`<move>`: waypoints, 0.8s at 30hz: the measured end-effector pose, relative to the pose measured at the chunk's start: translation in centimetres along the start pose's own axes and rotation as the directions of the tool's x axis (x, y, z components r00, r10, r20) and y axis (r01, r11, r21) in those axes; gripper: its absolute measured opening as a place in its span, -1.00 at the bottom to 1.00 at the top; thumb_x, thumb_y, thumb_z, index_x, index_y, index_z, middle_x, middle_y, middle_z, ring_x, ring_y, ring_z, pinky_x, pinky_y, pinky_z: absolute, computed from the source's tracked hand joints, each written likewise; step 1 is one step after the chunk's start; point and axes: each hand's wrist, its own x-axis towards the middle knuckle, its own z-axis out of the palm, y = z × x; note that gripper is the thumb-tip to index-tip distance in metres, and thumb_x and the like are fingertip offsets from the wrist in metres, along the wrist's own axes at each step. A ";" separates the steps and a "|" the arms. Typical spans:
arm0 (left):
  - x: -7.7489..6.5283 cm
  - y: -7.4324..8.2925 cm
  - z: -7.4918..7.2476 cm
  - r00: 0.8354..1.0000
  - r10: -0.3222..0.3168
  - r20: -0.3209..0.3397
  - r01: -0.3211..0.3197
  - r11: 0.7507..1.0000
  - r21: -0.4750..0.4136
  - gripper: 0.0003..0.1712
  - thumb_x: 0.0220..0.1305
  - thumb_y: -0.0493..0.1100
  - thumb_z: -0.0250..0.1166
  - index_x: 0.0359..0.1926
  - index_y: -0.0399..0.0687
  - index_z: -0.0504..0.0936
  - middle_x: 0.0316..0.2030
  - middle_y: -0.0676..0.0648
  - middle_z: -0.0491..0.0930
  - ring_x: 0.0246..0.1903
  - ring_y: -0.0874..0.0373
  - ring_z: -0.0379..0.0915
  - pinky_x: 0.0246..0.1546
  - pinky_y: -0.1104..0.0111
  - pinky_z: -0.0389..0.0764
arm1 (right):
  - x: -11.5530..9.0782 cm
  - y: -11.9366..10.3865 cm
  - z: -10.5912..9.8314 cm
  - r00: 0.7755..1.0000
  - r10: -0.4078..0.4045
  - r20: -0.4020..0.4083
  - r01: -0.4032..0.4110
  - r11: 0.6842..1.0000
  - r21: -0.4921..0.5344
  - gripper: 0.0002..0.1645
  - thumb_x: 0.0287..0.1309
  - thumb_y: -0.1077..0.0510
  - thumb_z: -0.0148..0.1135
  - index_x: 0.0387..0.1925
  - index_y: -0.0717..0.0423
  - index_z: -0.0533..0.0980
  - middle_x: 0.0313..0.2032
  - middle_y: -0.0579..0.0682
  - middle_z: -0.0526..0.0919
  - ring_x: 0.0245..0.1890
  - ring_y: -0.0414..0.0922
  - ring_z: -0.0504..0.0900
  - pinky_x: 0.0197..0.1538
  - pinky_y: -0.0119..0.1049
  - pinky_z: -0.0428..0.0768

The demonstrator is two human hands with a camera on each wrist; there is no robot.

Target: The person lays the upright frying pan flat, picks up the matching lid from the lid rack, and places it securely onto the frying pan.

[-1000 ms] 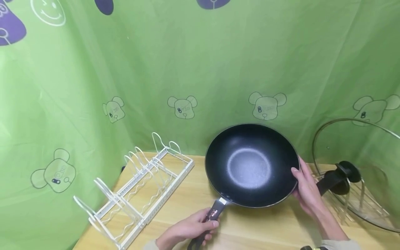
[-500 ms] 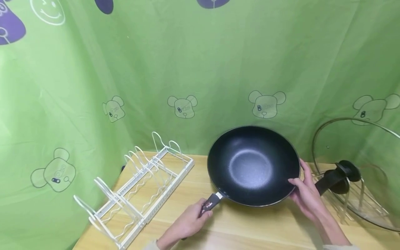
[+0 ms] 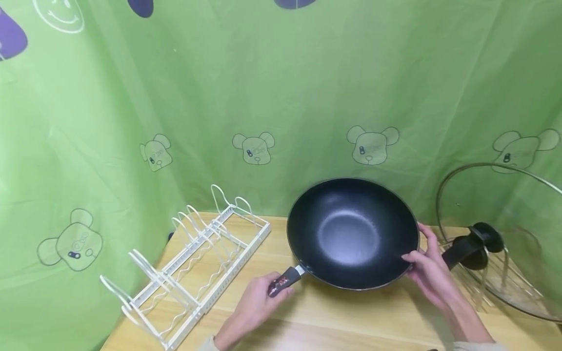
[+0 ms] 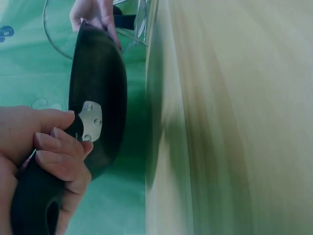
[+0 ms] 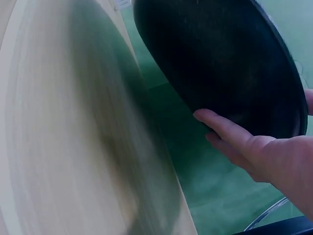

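1. Currently, step in hand is prob. carrying: black wok [image 3: 347, 239] is held over the table [image 3: 342, 321], tilted w/ its inside toward the person, seemingly not touching the tabletop.
2. L hand [image 3: 254, 300] is curled around the wok's handle [image 3: 285, 281]; R hand [image 3: 431, 273] pinches the right rim, thumb at the inner side, fingers behind.
3. White rack [image 3: 237, 266] stands to the left, apart from the wok.
4. Next move, I think, calls for both hands going together, w/ steady tilt & firm hold.
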 end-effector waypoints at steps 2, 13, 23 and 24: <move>-0.1 -0.2 -0.2 1.000 -0.007 0.002 0.007 1.000 0.001 -0.77 0.32 0.00 0.42 -0.17 -0.04 0.71 -0.47 0.19 0.60 -0.58 0.36 0.46 -0.57 0.44 0.56 | 0.0 0.1 -0.1 1.000 -0.002 -0.003 0.002 1.000 -0.010 0.01 0.35 0.55 -0.12 0.53 -0.30 -0.23 0.21 0.11 0.33 0.02 -0.07 0.65 0.04 -0.13 0.67; -0.1 -0.7 -1.8 1.000 0.000 0.030 0.000 1.000 0.004 -0.75 0.29 0.00 0.45 -0.17 -0.05 0.73 -0.47 0.16 0.62 -0.63 0.34 0.45 -0.66 0.42 0.55 | 1.0 -0.5 -1.0 0.998 0.058 -0.038 -0.059 0.998 -0.026 -0.32 0.58 0.25 -0.08 0.50 -0.31 -0.04 0.06 -0.11 0.54 -0.10 -0.17 0.68 -0.10 -0.31 0.68; -0.1 -1.6 -2.9 0.997 0.006 0.082 -0.012 0.997 0.081 -0.80 0.28 0.03 0.45 -0.23 0.04 0.71 -0.53 0.24 0.53 -0.64 0.36 0.41 -0.66 0.44 0.50 | 2.0 -0.6 -1.3 0.975 0.179 -0.132 -0.199 0.968 -0.156 -0.68 0.61 -0.08 -0.08 0.27 -0.44 0.18 -0.06 -0.25 0.58 -0.15 -0.23 0.66 -0.18 -0.24 0.68; -0.1 -1.6 -3.0 0.996 0.009 0.087 -0.017 0.996 0.089 -0.79 0.28 0.04 0.44 -0.22 0.03 0.71 -0.53 0.25 0.53 -0.64 0.37 0.40 -0.66 0.44 0.50 | 2.0 -0.6 -1.4 0.974 0.177 -0.142 -0.199 0.967 -0.158 -0.70 0.61 -0.09 -0.09 0.25 -0.43 0.19 -0.06 -0.25 0.57 -0.15 -0.24 0.66 -0.18 -0.25 0.68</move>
